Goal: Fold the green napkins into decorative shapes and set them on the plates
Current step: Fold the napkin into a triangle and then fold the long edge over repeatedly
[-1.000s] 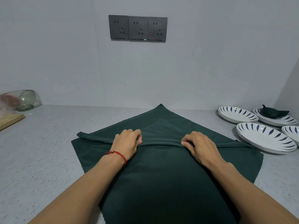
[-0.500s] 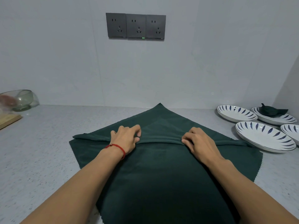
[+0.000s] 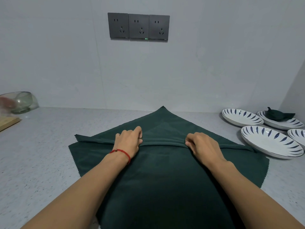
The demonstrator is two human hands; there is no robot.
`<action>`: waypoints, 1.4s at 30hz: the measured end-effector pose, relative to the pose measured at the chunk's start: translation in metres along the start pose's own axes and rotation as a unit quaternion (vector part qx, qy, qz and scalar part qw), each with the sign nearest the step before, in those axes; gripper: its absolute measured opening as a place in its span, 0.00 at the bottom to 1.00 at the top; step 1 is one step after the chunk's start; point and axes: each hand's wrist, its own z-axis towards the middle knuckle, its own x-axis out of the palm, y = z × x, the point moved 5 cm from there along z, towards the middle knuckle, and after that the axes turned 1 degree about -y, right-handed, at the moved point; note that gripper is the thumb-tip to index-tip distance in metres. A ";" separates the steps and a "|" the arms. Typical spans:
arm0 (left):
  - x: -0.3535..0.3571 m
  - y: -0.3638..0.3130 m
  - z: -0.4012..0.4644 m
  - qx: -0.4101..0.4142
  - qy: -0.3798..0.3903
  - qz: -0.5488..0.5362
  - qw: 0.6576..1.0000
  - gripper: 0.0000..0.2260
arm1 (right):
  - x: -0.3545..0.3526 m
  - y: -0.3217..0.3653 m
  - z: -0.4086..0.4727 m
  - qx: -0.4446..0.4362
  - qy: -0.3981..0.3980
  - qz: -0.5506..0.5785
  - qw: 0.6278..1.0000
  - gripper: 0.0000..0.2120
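Both hands pinched a pleat across the green napkin.
Your left hand (image 3: 129, 142) and right hand (image 3: 202, 146) each gripped the raised fold of the green napkin (image 3: 165, 179), spread mid-countertop (image 3: 41, 154); patterned plates (image 3: 270, 141) sat at the right edge.

Left hand (image 3: 129, 142), right hand (image 3: 202, 145): fingers curled, pinching.

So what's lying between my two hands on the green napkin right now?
In the head view, only a raised fold ridge of the dark green cloth napkin runs between the left hand and right hand, which both pinch it.
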 end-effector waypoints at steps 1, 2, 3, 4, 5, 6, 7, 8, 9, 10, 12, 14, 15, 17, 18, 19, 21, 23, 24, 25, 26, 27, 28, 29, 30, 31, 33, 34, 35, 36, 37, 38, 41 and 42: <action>0.000 0.001 -0.001 0.003 -0.001 0.005 1.000 0.02 | 0.001 0.000 -0.001 -0.002 -0.001 -0.009 1.000 0.07; 0.000 0.002 -0.002 0.009 -0.004 0.010 1.000 0.03 | 0.002 0.001 -0.003 -0.008 -0.003 -0.015 1.000 0.07; 0.000 0.004 -0.004 0.018 -0.009 0.013 1.000 0.05 | 0.002 0.001 -0.004 -0.018 -0.001 -0.018 1.000 0.08; -0.001 0.004 -0.006 0.032 -0.016 0.011 0.999 0.07 | 0.003 0.000 -0.006 -0.030 0.002 -0.018 0.999 0.08; -0.001 0.004 -0.008 0.049 -0.021 0.007 0.999 0.09 | 0.004 -0.001 -0.007 -0.043 0.005 -0.017 0.999 0.07; -0.001 0.004 -0.010 0.062 -0.024 0.004 0.998 0.09 | 0.005 -0.002 -0.008 -0.052 0.009 -0.014 0.999 0.07; -0.002 0.003 -0.009 0.069 -0.021 0.008 0.997 0.09 | 0.005 -0.004 -0.007 -0.054 0.010 -0.009 0.998 0.07; -0.001 0.002 -0.008 0.067 -0.014 0.017 0.998 0.08 | 0.006 -0.005 -0.005 -0.049 0.013 -0.004 0.999 0.07; -0.002 0.000 -0.005 0.059 -0.011 0.027 0.998 0.07 | 0.005 -0.006 -0.002 -0.040 0.017 -0.002 0.999 0.08; -0.002 -0.001 -0.002 0.049 -0.009 0.036 0.998 0.07 | 0.005 -0.004 0.001 -0.033 0.022 -0.001 0.999 0.07; -0.001 -0.004 0.005 0.024 0.000 0.051 0.998 0.08 | 0.002 -0.002 0.007 -0.028 0.017 0.007 0.999 0.04; 0.003 -0.003 0.011 0.001 0.008 0.051 0.999 0.07 | 0.001 0.000 0.009 -0.029 0.017 0.022 0.999 0.03; 0.005 -0.003 0.012 -0.008 0.006 0.045 0.999 0.07 | 0.001 0.000 0.009 -0.030 0.018 0.022 0.999 0.03; 0.005 -0.002 0.010 -0.011 -0.001 0.040 0.999 0.06 | 0.001 0.000 0.008 -0.037 0.011 0.013 0.999 0.05; 0.005 -0.001 0.008 -0.002 -0.007 0.043 0.999 0.07 | 0.001 0.000 0.006 -0.047 0.005 0.005 0.999 0.06; 0.005 0.000 0.006 0.014 -0.013 0.046 0.999 0.08 | 0.001 0.000 0.004 -0.057 0.003 -0.006 0.998 0.06; 0.005 0.003 0.001 0.054 -0.018 0.042 0.997 0.09 | 0.003 -0.001 0.003 -0.072 0.012 -0.017 0.997 0.06; 0.004 0.005 -0.001 0.075 -0.011 0.040 0.996 0.08 | 0.005 -0.004 0.005 -0.064 0.017 -0.004 0.998 0.06; 0.003 0.006 0.001 0.074 -0.008 0.042 0.996 0.08 | 0.005 -0.004 0.008 -0.058 0.019 0.000 0.998 0.05; 0.000 0.005 0.003 0.069 -0.008 0.047 0.996 0.07 | 0.005 -0.005 0.011 -0.052 0.021 -0.001 0.998 0.05; -0.002 0.003 0.007 0.063 -0.007 0.052 0.997 0.07 | 0.004 -0.005 0.015 -0.046 0.026 -0.004 0.999 0.04; -0.004 0.002 0.011 0.055 -0.008 0.050 0.997 0.06 | 0.004 -0.005 0.018 -0.042 0.033 0.000 0.999 0.02; -0.005 0.001 0.015 0.045 -0.007 0.044 0.998 0.04 | 0.002 -0.005 0.020 -0.038 0.038 0.008 0.999 0.03; -0.006 0.000 0.019 0.034 -0.002 0.036 0.999 0.02 | 0.002 -0.005 0.022 -0.035 0.040 0.014 0.998 0.04; -0.005 0.000 0.022 0.025 -0.001 0.033 0.999 0.03 | 0.002 -0.005 0.023 -0.033 0.039 0.012 0.999 0.04; -0.005 -0.001 0.023 0.022 0.000 0.036 0.999 0.05 | 0.002 -0.005 0.023 -0.033 0.036 0.009 0.999 0.04; -0.002 -0.002 0.022 0.040 -0.003 0.058 0.998 0.05 | 0.005 -0.006 0.019 -0.044 0.027 0.004 0.999 0.04; -0.001 -0.002 0.019 0.057 -0.003 0.071 0.996 0.05 | 0.006 -0.006 0.017 -0.051 0.027 0.003 0.998 0.04; 0.000 -0.001 0.017 0.074 -0.005 0.078 0.994 0.07 | 0.008 -0.008 0.014 -0.056 0.028 0.007 0.998 0.05; 0.001 0.000 0.015 0.089 -0.003 0.081 0.993 0.09 | 0.009 -0.009 0.013 -0.058 0.029 0.010 0.998 0.05; 0.001 0.000 0.015 0.098 -0.002 0.083 0.992 0.09 | 0.010 -0.011 0.015 -0.059 0.026 0.013 0.998 0.05; 0.003 0.001 0.016 0.101 0.002 0.084 0.991 0.09 | 0.012 -0.013 0.017 -0.053 0.027 0.014 0.998 0.05; 0.004 0.001 0.023 0.088 -0.002 0.075 0.993 0.09 | 0.014 -0.013 0.025 -0.033 0.017 0.012 0.999 0.08; 0.004 0.001 0.025 0.084 -0.007 0.067 0.994 0.08 | 0.014 -0.013 0.027 -0.032 0.005 0.014 0.999 0.09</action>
